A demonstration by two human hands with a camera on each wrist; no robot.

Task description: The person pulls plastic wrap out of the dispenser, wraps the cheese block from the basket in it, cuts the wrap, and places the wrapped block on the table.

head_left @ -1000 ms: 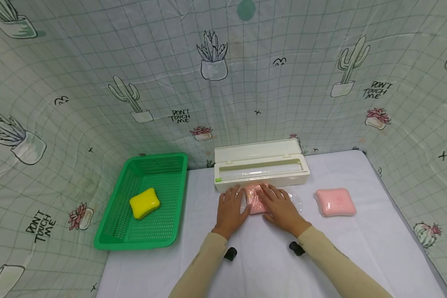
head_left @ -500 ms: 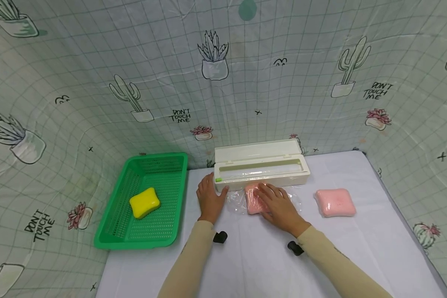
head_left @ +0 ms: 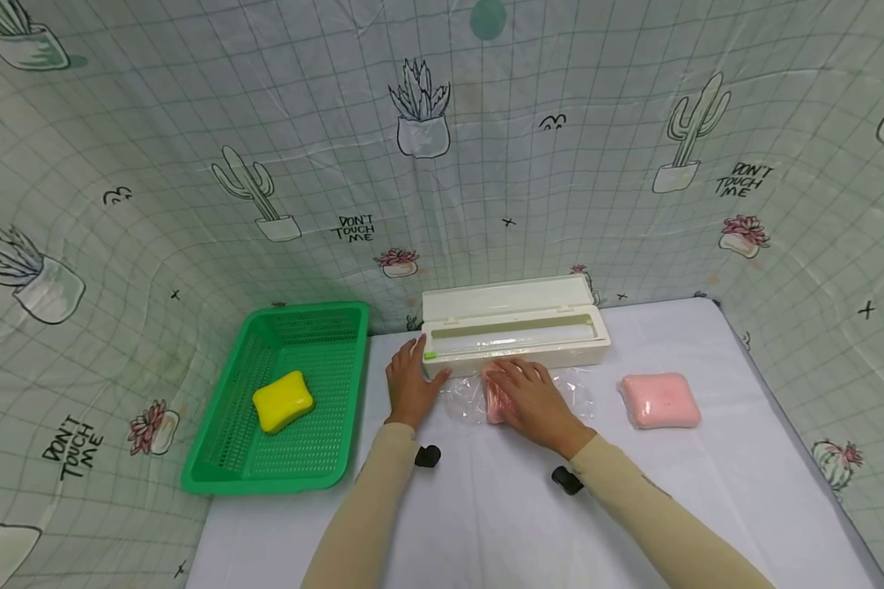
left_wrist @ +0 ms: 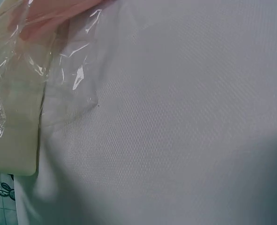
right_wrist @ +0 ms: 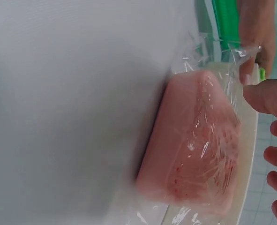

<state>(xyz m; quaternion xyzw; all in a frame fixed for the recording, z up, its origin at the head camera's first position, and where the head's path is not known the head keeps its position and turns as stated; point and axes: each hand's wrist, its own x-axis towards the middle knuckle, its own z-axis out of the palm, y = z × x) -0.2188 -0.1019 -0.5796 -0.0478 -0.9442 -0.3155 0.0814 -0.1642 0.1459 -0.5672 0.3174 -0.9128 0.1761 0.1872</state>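
Clear film (head_left: pixel 462 399) wraps a pink block (right_wrist: pixel 194 136), with a lidded box (head_left: pixel 575 357) standing open just beyond at twelve o'clock. The right hand (head_left: pixel 541 409) arches over the block, fingers spread and gripping nothing. At nine o'clock, the left hand (head_left: pixel 410 391), thumb and fingers apart, rests at the box's corner. Farther toward nine, a green basket (head_left: pixel 265 484) holds a yellow block (head_left: pixel 283 401); another pink block (head_left: pixel 660 401) lies at three.
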